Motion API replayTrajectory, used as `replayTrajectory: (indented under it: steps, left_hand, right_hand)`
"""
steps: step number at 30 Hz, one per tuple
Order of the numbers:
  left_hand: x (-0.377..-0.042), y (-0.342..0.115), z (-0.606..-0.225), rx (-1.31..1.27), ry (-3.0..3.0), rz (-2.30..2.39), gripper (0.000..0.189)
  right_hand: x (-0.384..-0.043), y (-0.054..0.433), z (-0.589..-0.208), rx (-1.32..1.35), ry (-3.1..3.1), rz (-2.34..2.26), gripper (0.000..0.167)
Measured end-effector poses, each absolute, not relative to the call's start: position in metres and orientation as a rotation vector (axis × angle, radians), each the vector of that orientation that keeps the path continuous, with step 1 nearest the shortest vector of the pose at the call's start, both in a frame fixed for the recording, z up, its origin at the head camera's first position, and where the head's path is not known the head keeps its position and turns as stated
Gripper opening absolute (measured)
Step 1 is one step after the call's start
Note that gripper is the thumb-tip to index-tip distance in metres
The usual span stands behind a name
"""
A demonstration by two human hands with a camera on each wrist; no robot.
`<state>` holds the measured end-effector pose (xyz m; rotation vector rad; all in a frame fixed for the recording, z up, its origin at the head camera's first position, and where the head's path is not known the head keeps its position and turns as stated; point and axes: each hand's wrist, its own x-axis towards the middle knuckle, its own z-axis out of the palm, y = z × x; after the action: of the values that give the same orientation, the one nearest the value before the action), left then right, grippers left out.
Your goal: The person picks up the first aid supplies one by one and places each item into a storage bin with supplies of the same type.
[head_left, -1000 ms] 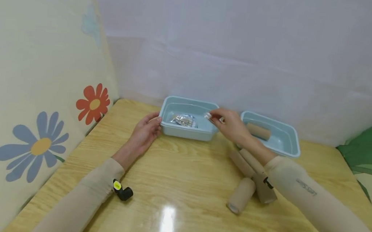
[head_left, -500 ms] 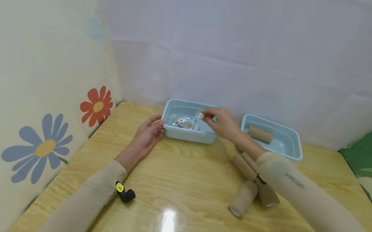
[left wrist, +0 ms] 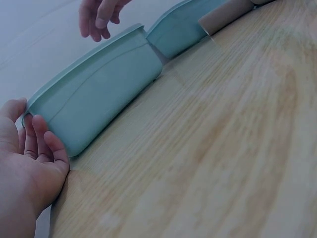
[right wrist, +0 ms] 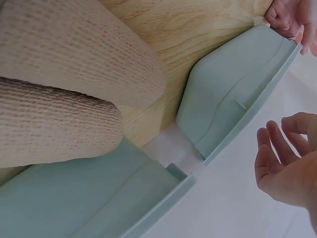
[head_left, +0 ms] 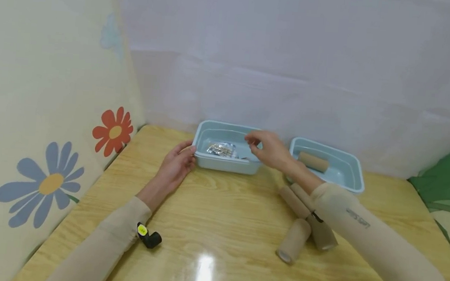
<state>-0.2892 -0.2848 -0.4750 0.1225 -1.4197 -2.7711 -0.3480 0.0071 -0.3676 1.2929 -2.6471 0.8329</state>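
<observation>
My left hand (head_left: 175, 163) grips the left end of a light-blue plastic basin (head_left: 229, 164). In the left wrist view its thumb lies on the rim and the fingers curl against the side wall. Inside the basin lies a shiny clear plastic packet (head_left: 222, 149); its contents are too small to make out. Over the basin's right end hovers my right hand (head_left: 269, 150), and the right wrist view shows its fingers loosely bent with nothing between them. A small pale piece (head_left: 244, 158) lies at the basin's front right, partly hidden by the rim.
A second light-blue basin (head_left: 349, 179) stands to the right, holding one brown cardboard tube (head_left: 313, 161). Several more cardboard tubes (head_left: 294, 241) lie in a cluster on the wooden table (head_left: 211, 219), partly beneath my right forearm. A white sheet (head_left: 278, 74) hangs behind the basins.
My right hand moved left over the basin and let go of the small shiny piece it pinched. The left hand keeps its hold on the basin.
</observation>
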Motion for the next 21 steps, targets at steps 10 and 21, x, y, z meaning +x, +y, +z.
replayTrajectory:
  steps: [10,21]
  left_hand:
    - [-0.290,-0.286,-0.477,0.135,-1.404,-2.775,0.036]
    - [-0.292,-0.286,-0.477,0.125,-1.385,-2.785,0.034]
  right_hand:
    - [-0.335,0.028,-0.365,1.254,-2.674,0.833,0.024]
    - [-0.327,0.054,-0.364,1.170,-2.662,0.912,0.024]
